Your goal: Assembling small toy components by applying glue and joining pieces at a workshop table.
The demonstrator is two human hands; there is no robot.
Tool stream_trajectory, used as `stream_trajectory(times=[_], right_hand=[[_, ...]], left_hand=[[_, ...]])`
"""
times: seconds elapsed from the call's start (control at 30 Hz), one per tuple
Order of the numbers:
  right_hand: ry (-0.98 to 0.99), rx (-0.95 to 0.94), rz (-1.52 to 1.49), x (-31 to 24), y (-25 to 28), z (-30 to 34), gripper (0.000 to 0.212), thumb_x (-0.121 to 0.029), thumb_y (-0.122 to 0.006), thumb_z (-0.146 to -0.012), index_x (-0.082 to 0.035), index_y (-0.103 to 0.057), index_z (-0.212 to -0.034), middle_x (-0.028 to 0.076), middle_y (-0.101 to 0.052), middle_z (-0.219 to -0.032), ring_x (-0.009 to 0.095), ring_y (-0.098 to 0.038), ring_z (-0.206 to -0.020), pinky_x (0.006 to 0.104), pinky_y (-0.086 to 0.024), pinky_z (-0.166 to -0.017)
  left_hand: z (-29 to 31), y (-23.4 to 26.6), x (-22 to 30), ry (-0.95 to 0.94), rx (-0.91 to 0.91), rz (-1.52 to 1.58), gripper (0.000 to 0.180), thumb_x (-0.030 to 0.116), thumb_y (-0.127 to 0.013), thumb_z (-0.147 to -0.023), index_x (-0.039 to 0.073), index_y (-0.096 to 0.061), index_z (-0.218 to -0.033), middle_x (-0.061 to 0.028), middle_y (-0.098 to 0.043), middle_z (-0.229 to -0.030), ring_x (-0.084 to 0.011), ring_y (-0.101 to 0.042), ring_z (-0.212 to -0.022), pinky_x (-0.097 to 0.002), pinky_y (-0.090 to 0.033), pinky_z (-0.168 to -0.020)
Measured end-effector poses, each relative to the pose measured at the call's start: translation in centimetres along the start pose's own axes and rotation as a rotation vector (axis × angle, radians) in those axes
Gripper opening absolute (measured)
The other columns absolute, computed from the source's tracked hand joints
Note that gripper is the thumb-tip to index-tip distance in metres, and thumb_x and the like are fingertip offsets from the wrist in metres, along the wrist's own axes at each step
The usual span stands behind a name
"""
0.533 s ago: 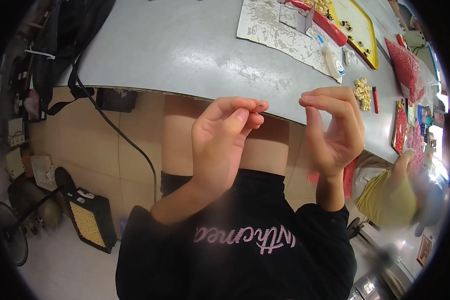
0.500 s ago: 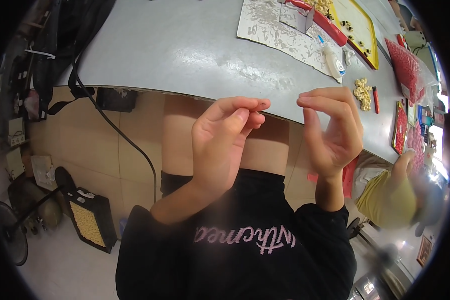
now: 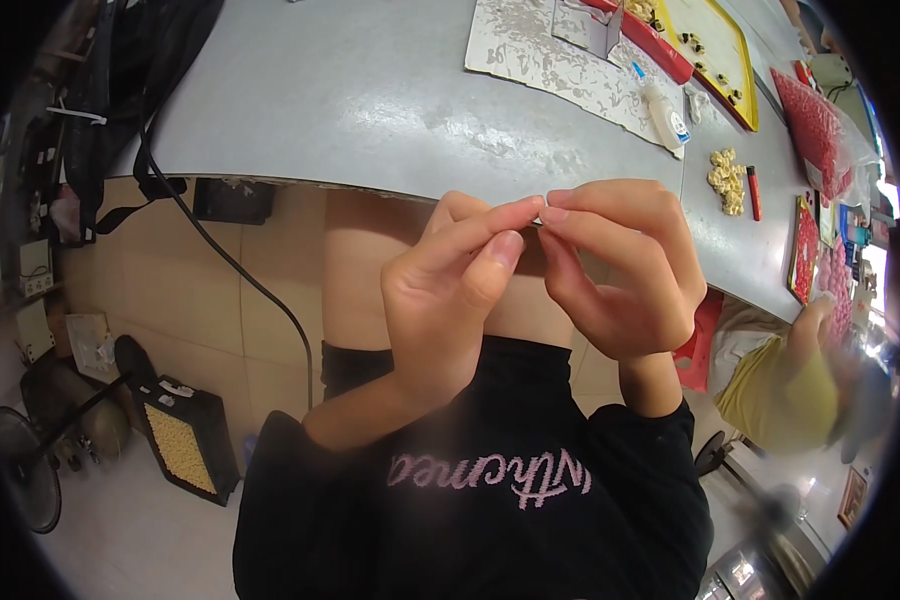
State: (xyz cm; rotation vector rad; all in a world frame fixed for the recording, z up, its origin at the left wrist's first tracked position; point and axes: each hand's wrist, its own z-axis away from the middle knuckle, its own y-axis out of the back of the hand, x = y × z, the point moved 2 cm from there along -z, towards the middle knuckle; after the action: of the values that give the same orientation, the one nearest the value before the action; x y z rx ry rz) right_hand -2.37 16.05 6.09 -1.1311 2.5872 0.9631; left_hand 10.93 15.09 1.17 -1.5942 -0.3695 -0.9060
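Note:
Over my lap, just off the table's near edge, my left hand (image 3: 440,290) and my right hand (image 3: 635,270) meet at their fingertips. Thumb and fingers of the left one are drawn together in a pinch. The right one's fingers are bent, their tips pressed close against the left forefinger. Whatever lies between the tips is too small and covered to make out. Beyond them is the grey tabletop (image 3: 300,100). Up and to the right of the hands lies a small white glue bottle (image 3: 664,118) with a blue tip, on a glue-stained white board (image 3: 530,65).
A yellow tray (image 3: 738,75) holds small dark-and-gold pieces. Near it are a heap of cream-gold pieces (image 3: 726,182), a red pen-like stick (image 3: 754,193) and a pink bag (image 3: 808,130). A black cable (image 3: 240,262) hangs at left. Another person's yellow garment (image 3: 785,395) shows at right.
My right hand has moved left, so its fingertips now meet those of my left hand. Before, a gap lay between them, and a tiny dark speck showed at my left fingertips.

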Motion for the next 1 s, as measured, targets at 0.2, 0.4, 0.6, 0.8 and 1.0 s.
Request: stream_trajectory(times=[0.2,0.4,0.6,0.8,1.0], right_hand=[[0.084,0.007,0.070,0.7,-0.1,0.2,0.035,0.001,-0.070,-0.050,0.002,-0.065,-0.084,0.011,-0.063,-0.079,0.020,-0.062,-0.065,0.0259,-0.049,-0.054],[0.112,-0.093,0.131,1.1,0.5,0.0,0.031,-0.002,-0.069,-0.050,0.004,-0.061,-0.080,0.010,-0.058,-0.075,0.022,-0.057,-0.061,0.0287,-0.046,-0.051],[0.131,-0.197,0.177,1.3,0.9,-0.2,0.026,-0.004,-0.066,-0.052,0.002,-0.058,-0.076,0.008,-0.052,-0.072,0.020,-0.051,-0.057,0.0291,-0.040,-0.049],[0.037,-0.316,0.249,1.2,1.1,-0.4,0.025,0.008,-0.070,-0.054,0.000,-0.060,-0.075,0.008,-0.056,-0.069,0.021,-0.055,-0.057,0.0285,-0.044,-0.049],[-0.004,-0.152,0.145,2.4,0.9,0.0,0.024,0.005,-0.067,-0.053,-0.001,-0.055,-0.072,0.007,-0.052,-0.068,0.020,-0.051,-0.055,0.0279,-0.041,-0.048]], left_hand=[[-0.1,-0.4,0.2,0.079,-0.020,-0.014,0.027,0.001,-0.051,-0.090,-0.004,-0.061,-0.115,-0.0001,-0.049,-0.084,-0.0058,-0.043,-0.078,-0.0193,-0.037,-0.071],[0.0,-0.7,0.8,0.256,-0.018,0.100,0.035,0.009,-0.043,-0.093,-0.008,-0.053,-0.122,0.0017,-0.041,-0.080,-0.0073,-0.036,-0.074,-0.0214,-0.033,-0.069],[0.1,-0.8,0.7,0.306,-0.056,0.080,0.044,0.017,-0.041,-0.093,-0.010,-0.047,-0.127,0.0005,-0.039,-0.083,-0.0089,-0.034,-0.076,-0.0235,-0.032,-0.070],[0.1,-0.7,0.3,0.332,-0.078,0.157,0.047,0.017,-0.036,-0.093,-0.011,-0.044,-0.129,-0.0023,-0.042,-0.088,-0.0121,-0.037,-0.083,-0.0255,-0.032,-0.079],[0.0,-0.6,0.1,0.425,-0.153,0.184,0.071,0.042,-0.031,-0.089,-0.011,-0.031,-0.137,-0.0007,-0.041,-0.095,-0.0119,-0.037,-0.091,-0.0291,-0.031,-0.090]])
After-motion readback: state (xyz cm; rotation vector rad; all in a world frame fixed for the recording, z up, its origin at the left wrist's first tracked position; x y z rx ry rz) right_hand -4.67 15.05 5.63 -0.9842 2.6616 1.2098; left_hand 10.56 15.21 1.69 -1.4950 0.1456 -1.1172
